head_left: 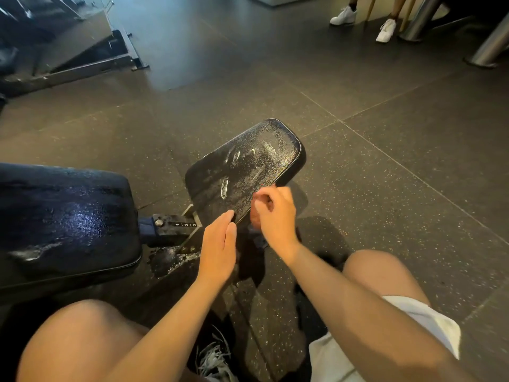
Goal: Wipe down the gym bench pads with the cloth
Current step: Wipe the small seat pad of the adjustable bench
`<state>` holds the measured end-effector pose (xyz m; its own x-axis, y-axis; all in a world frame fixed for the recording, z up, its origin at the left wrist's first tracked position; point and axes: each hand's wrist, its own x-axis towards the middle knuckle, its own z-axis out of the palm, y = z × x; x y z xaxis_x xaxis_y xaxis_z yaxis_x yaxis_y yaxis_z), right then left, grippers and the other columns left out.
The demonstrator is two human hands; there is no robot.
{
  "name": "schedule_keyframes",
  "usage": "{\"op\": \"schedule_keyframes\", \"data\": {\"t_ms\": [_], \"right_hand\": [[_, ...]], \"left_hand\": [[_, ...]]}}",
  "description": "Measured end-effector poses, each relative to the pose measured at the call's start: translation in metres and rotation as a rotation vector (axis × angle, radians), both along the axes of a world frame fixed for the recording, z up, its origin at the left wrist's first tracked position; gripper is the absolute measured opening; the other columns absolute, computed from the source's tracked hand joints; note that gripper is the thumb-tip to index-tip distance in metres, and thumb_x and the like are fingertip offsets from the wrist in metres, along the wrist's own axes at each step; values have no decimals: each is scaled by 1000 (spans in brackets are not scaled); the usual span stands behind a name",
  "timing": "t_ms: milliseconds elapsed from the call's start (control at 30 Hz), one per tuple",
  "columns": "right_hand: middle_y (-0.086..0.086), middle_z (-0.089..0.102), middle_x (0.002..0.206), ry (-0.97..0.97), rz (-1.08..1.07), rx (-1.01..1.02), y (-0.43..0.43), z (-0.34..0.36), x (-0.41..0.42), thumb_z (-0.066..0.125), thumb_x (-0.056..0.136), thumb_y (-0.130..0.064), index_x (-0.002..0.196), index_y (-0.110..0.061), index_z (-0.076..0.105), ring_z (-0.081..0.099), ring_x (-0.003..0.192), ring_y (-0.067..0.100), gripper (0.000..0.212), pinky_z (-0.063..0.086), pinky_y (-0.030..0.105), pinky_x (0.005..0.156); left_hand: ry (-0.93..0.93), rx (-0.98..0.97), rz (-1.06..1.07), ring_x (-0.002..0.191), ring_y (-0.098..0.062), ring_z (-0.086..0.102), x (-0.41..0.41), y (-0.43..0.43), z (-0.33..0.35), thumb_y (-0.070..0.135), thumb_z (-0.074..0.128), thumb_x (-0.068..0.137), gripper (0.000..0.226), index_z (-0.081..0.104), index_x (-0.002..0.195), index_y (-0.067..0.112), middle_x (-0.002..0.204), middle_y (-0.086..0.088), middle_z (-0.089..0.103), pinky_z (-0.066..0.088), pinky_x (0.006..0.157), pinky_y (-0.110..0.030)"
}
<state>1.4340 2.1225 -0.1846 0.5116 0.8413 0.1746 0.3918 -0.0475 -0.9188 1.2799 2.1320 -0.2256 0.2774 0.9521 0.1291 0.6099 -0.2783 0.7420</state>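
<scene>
The small black seat pad tilts up at centre, covered in wet spray and streaks. At left lies the larger dark back pad, also wet and shiny. My left hand is flat with straight fingers, its tips at the seat pad's near edge. My right hand hovers at the pad's near right corner with curled fingers. It pinches a small reddish cloth, mostly hidden under the palm.
A metal adjustment bracket marked 1, 2, 3 joins the two pads. My bare knees and white shorts fill the bottom. Another person's white sneakers and steel posts stand at top right; a machine platform is at top left.
</scene>
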Motion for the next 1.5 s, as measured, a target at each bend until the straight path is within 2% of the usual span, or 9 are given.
{"op": "schedule_keyframes", "data": {"t_ms": [167,300,567,700,867,1133,1200,1300,1500], "right_hand": [[-6,50,107,-12,176,-113,-10,-17,-17,69,88,-6,100,-22,72,55,95,-3,20,43,7,85],[0,47,110,7,-24,46,3,9,14,66,89,-5,99,-20,72,52,97,-6,20,37,3,87],[-8,48,107,-59,170,-123,-15,-32,-57,69,86,-5,97,-20,73,58,97,6,19,50,20,92],[-5,54,108,-132,289,-159,-13,-24,-35,73,86,-8,105,-21,75,55,98,-2,23,41,6,90],[-3,45,107,16,-55,-16,0,-3,0,64,87,3,97,-18,68,53,93,-5,23,40,6,89],[-10,47,109,85,179,-134,-23,-38,-71,67,88,1,96,-17,69,60,97,6,20,54,22,84],[-7,49,109,91,231,-169,-22,-38,-68,68,87,1,99,-15,71,60,95,4,20,51,14,82],[-4,48,107,85,126,-125,-18,-28,-47,69,86,3,98,-16,72,56,92,-2,23,43,3,80],[-10,50,103,22,-17,-64,-9,-28,-53,70,86,0,94,-19,71,59,97,10,21,47,17,88]], "left_hand": [[-32,-36,24,137,-12,43,-1,-8,0,29,33,110,43,51,146,12,149,-1,51,31,119,-35],[46,-2,34,133,-16,48,-18,-6,-5,36,28,107,49,54,143,14,142,-1,56,35,116,-42],[-30,-134,-4,139,-1,34,-35,-16,-2,28,36,109,44,41,151,18,153,7,42,22,117,-23],[4,-59,-13,135,-11,43,-35,-19,-3,21,40,108,40,47,147,13,146,0,51,26,111,-23],[42,-74,8,141,-12,39,-41,-18,-7,24,40,108,42,46,149,15,151,1,48,23,115,-23],[-10,-130,-15,143,-8,34,-41,-25,-8,27,36,110,44,41,152,15,156,2,41,18,116,-18],[-9,-124,-23,144,-10,35,-44,-25,-8,26,37,110,44,42,151,14,155,0,42,17,115,-16],[22,-116,-23,145,-10,33,-47,-25,-10,26,37,109,44,42,151,16,156,1,41,17,116,-18],[-22,-177,7,146,-6,30,-50,-23,-14,27,36,109,45,38,154,18,159,5,37,17,118,-21]]}}
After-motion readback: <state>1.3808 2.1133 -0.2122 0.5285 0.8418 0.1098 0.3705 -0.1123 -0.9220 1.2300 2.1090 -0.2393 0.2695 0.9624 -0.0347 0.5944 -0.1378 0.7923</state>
